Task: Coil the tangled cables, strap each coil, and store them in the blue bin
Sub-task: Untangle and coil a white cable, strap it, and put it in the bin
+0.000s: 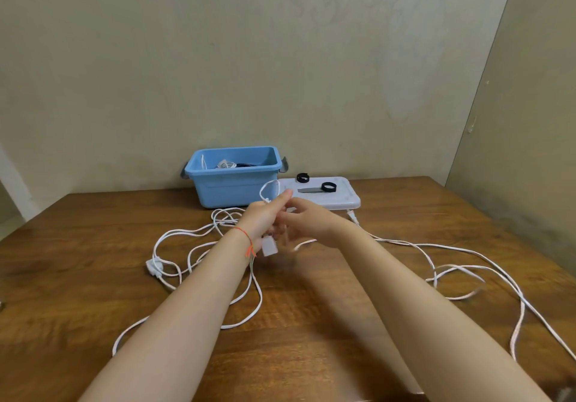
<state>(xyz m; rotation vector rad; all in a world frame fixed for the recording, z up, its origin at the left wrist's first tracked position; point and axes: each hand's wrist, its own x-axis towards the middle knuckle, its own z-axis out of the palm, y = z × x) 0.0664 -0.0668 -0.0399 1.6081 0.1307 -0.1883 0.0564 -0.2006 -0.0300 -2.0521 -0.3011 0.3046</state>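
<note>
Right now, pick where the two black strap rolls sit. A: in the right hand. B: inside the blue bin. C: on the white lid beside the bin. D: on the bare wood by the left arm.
C: both black strap rolls lie on the white lid, which sits flat on the table just right of the blue bin.
</note>
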